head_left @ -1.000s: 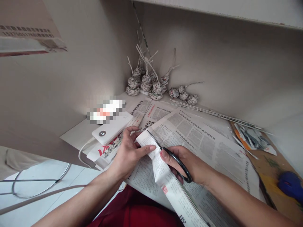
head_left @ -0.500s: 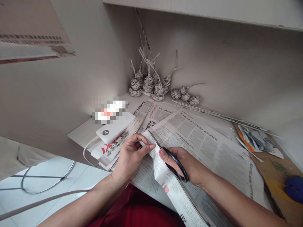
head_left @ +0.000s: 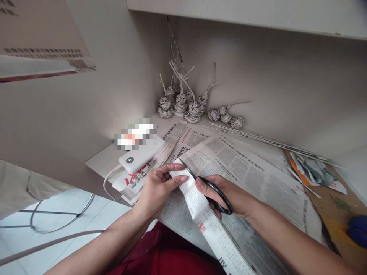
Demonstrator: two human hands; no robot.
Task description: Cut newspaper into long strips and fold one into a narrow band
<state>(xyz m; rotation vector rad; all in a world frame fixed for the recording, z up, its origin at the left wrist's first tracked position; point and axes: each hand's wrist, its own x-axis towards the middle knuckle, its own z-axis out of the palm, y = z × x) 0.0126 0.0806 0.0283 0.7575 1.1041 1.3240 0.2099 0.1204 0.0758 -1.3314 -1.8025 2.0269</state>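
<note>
Scissors (head_left: 221, 195) slant from right hand (head_left: 236, 195) toward pinching left hand (head_left: 157, 188).

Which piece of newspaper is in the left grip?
The narrow strip pinched in the left hand, beside the scissors; the wider sheets lie beneath it.

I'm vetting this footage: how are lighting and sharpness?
Head view: a glow lights the left wall by a pixelated patch; head view: the back wall lies shaded behind woven pieces; head view: fine print on the newspaper is too soft to read.
</note>
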